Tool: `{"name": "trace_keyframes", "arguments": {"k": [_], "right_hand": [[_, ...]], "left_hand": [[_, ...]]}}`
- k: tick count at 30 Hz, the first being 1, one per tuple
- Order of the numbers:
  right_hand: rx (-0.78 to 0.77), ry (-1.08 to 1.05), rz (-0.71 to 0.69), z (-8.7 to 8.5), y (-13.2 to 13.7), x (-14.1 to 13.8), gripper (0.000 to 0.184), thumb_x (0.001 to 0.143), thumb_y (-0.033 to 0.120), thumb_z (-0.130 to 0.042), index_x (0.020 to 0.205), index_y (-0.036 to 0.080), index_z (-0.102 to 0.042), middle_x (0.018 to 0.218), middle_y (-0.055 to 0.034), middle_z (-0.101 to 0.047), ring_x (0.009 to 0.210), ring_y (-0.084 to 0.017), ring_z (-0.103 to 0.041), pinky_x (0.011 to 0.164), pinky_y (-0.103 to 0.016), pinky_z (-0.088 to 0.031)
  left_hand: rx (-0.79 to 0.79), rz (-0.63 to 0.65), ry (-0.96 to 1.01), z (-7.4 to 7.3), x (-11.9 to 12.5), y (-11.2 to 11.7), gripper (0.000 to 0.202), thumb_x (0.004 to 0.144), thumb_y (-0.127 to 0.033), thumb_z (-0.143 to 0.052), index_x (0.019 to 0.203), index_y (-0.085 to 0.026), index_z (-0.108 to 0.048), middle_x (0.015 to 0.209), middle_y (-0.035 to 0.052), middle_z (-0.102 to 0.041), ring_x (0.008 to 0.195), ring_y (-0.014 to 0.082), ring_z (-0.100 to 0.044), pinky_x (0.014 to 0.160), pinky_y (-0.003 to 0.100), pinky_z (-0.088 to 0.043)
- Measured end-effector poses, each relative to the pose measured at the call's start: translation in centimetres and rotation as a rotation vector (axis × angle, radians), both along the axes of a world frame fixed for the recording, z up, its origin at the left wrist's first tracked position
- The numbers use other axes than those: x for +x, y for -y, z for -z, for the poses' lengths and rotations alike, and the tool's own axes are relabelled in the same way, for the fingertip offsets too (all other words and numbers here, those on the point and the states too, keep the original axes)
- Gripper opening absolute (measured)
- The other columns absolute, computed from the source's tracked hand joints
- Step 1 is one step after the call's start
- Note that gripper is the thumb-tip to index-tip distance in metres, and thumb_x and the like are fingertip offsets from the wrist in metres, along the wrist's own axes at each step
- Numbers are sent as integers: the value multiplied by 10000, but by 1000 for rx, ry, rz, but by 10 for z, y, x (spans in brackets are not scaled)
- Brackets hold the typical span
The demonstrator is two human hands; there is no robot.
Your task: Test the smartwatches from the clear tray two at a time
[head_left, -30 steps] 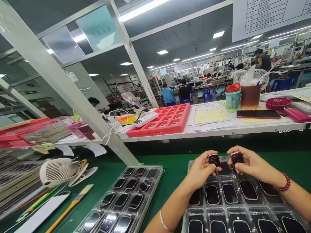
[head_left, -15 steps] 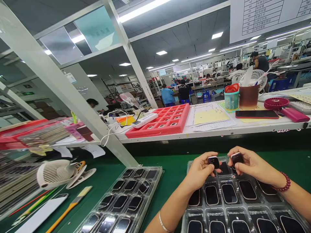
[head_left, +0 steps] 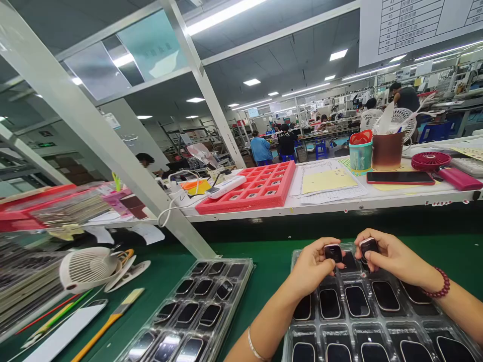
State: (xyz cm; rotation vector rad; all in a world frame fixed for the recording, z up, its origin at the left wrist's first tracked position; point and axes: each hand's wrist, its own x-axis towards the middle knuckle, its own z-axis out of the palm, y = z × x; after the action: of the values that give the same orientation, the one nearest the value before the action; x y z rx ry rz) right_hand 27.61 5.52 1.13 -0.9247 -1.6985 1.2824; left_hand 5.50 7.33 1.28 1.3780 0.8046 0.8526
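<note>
My left hand (head_left: 312,265) pinches a small square watch body (head_left: 332,252) with a dark screen and pinkish rim. My right hand (head_left: 392,256) pinches a second watch body (head_left: 368,246) of the same kind. Both hands hover over the far end of a clear plastic tray (head_left: 381,327) on the green belt. The tray's pockets hold several dark-screened watch bodies. A beaded bracelet sits on my right wrist, a thin bangle on my left.
A second clear tray (head_left: 196,306) of watch bodies lies left of it. Farther left are a white fan (head_left: 85,266), a brush (head_left: 109,319) and pencils. The shelf above carries a red tray (head_left: 252,188), papers (head_left: 328,181), a phone (head_left: 400,177) and cups. Other workers sit far behind.
Both hands have sunk slightly toward the tray with the watch bodies held as before; the view has shifted a little.
</note>
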Motion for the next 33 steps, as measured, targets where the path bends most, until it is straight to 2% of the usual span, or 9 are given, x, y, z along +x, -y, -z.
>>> {"name": "trace_keyframes", "arguments": {"k": [10,17,25,30,33], "right_hand": [[-15,-28,-63,1,-1,0,301,803,95,-516,1074,226,-517,968,1,-582,713,-118,-593,692,-292,-519],[-16,-20,-61,2,-1,0,241,832,157,-569,1062,220,-535,938,-3,-590,710,-132,-578,689,-309,-548],[-11,6,-57,1,-1,0,239,843,156,-554,1070,227,-538,947,-4,-594,697,-126,-590,668,-290,-547],[3,28,-40,3,-4,4,208,923,280,-495,1106,199,-550,951,-45,-631,666,-135,-622,603,-285,-529],[-5,18,-29,2,-4,3,217,918,297,-503,1102,195,-557,933,-46,-636,657,-141,-634,591,-287,-528]], "left_hand": [[31,7,-4,1,-1,-1,399,699,-122,-589,1097,-139,-578,958,90,-677,749,170,-696,565,206,-459],[46,20,-1,2,-1,-1,349,749,-176,-603,1095,-136,-579,924,92,-685,723,167,-695,554,205,-449],[19,0,-15,1,-1,1,454,665,-66,-558,1111,-148,-567,978,97,-686,764,177,-699,567,207,-450],[21,-5,-21,-1,0,1,428,667,-80,-559,1089,-148,-577,952,86,-687,764,181,-698,567,212,-449],[25,-6,-26,-2,0,1,428,669,-77,-553,1091,-146,-575,965,89,-685,762,176,-697,569,211,-452]]}}
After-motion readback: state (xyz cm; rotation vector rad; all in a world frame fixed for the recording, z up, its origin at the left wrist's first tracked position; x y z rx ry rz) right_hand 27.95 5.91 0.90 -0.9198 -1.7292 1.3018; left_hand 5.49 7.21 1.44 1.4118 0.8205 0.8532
